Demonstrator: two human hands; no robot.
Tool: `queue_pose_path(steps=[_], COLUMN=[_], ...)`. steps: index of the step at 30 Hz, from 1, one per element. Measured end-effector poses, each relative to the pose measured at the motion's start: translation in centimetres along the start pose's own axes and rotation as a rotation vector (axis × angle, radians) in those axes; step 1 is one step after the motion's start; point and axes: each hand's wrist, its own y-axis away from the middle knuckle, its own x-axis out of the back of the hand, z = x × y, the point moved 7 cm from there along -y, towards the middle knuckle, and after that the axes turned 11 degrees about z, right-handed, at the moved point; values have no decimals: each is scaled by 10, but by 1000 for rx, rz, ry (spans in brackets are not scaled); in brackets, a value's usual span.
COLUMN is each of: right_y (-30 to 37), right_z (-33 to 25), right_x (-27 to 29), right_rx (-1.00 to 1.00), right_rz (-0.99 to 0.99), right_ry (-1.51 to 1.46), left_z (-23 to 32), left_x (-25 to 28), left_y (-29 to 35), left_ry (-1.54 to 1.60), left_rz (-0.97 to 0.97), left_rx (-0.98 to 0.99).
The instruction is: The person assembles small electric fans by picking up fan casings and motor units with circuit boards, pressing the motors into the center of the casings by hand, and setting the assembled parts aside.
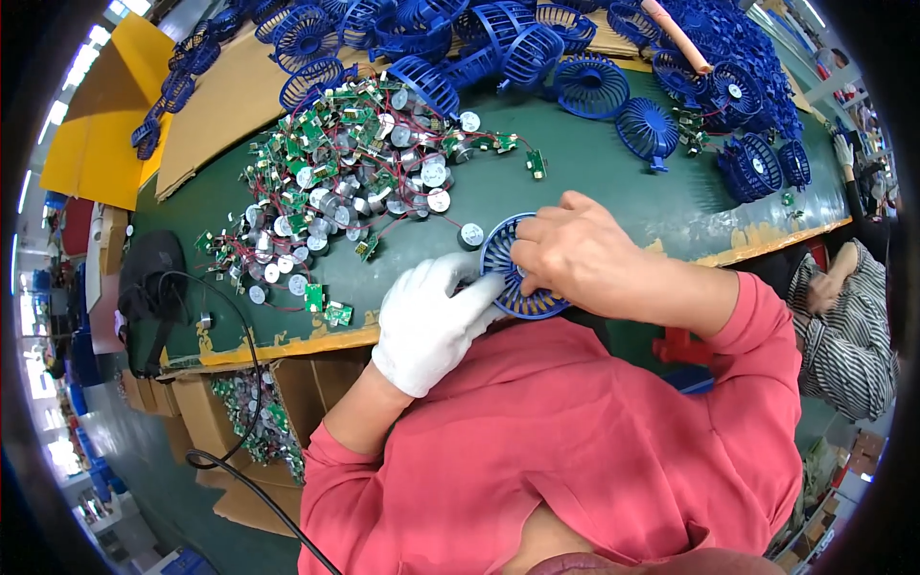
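At the table's front edge my left hand (426, 321), in a white glove, grips a round blue slatted fan housing (533, 307) by its left side. The housing is tilted with its inside turned up. My bare right hand (580, 251) is closed, its curled fingers pressed into the housing from the right. Whatever those fingers pinch is hidden behind them. Just beyond the housing lies a small silver motor (471, 235) with a red wire. A large heap of motors with green circuit boards (355, 182) spreads over the table to the left.
More blue housings (590, 86) are piled along the back of the green table (575, 163), with small blue parts (762, 72) at the back right. A black cable (251, 355) hangs at left above a carton (206, 412). Another person in striped clothing (848, 335) sits at right.
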Motion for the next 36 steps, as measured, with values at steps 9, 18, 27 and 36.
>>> queue_pose_path(steps=[9, 18, 27, 36], right_y=[37, 79, 86, 71], right_z=[19, 118, 213, 217], right_x=[9, 51, 38, 31], right_rx=[-66, -418, -649, -823], right_rz=[404, 537, 407, 231], right_ry=[-347, 228, 511, 399], left_z=[-18, -48, -60, -54], left_x=[12, 7, 8, -22], left_y=[-4, -23, -31, -39], left_ry=[318, 83, 92, -3], left_rz=[18, -143, 49, -234], left_rx=[152, 168, 300, 29])
